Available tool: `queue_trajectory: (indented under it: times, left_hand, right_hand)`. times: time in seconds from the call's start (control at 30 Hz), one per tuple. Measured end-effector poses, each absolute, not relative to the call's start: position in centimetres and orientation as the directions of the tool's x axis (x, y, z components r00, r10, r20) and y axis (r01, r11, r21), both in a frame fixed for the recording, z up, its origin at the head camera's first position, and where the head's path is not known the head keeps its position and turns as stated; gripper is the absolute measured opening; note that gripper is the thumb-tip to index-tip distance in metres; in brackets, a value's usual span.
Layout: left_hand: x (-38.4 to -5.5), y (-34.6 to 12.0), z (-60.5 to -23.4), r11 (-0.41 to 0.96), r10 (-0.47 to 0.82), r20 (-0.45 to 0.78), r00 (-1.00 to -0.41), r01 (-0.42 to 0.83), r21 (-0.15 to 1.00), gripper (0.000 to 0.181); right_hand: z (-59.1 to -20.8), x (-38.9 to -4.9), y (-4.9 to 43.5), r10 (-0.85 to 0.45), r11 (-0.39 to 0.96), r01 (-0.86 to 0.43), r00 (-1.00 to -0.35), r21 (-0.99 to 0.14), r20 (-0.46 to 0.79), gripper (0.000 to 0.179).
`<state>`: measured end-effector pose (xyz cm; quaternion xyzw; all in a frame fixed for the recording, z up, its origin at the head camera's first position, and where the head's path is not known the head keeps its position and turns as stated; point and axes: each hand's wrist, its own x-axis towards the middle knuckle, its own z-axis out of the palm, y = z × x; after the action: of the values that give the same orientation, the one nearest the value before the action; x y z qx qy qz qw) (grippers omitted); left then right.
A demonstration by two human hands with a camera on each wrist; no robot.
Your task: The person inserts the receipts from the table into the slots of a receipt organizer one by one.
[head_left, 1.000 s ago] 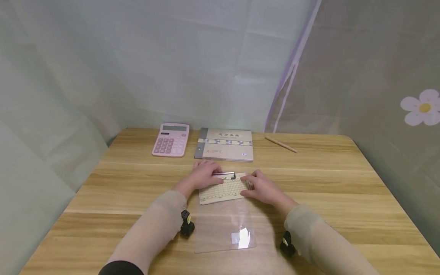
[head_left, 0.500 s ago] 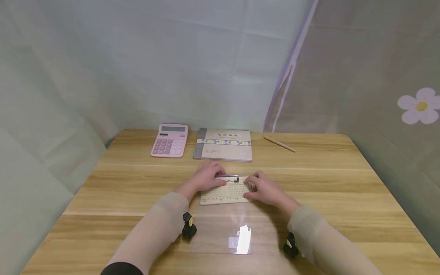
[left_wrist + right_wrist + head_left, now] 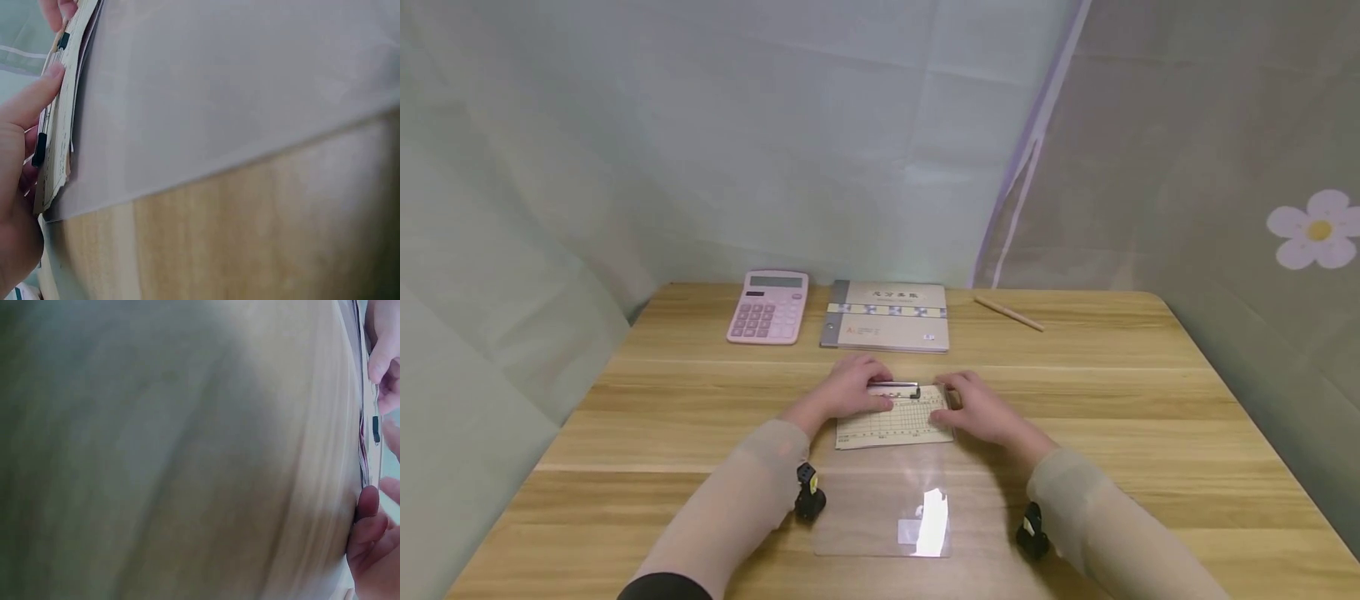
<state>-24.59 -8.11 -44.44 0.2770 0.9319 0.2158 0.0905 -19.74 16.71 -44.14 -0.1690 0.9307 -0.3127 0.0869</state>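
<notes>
A clear clipboard [image 3: 872,508] lies on the table, its metal clip [image 3: 904,386] at the far end. Beneath the clip sits a small stack of printed paper forms [image 3: 880,427], seen edge-on in the left wrist view. My left hand [image 3: 853,389] grips the clip, thumb on top of it and fingers behind. At the stack's right edge, my right hand [image 3: 976,408] holds the paper forms, the thumb on the top sheet and the other fingers near the far right corner. The undersides of the right fingers are hidden in the head view.
Behind the clipboard lies a ledger book [image 3: 887,321], with a pink calculator [image 3: 767,308] to its left and a wooden pen-like stick [image 3: 1009,314] to its right. Pale curtains [image 3: 850,150] hang behind the wooden table [image 3: 1112,400].
The clipboard and forms have turned slightly and now lie straighter. My right fingers have shifted to the far right corner of the forms. The left hand keeps its grip on the clip.
</notes>
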Motion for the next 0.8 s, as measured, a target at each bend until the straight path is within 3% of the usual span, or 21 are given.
queue_trajectory:
  times: [0.8]
  left_hand:
    - [-24.27, -8.1, -45.02, 0.734, 0.511, 0.029, -0.859, 0.454, 0.504, 0.034]
  right_hand:
    - [-43.92, -20.2, 16.1, -0.271, 0.684, -0.102, -0.955, -0.722, -0.122, 0.043]
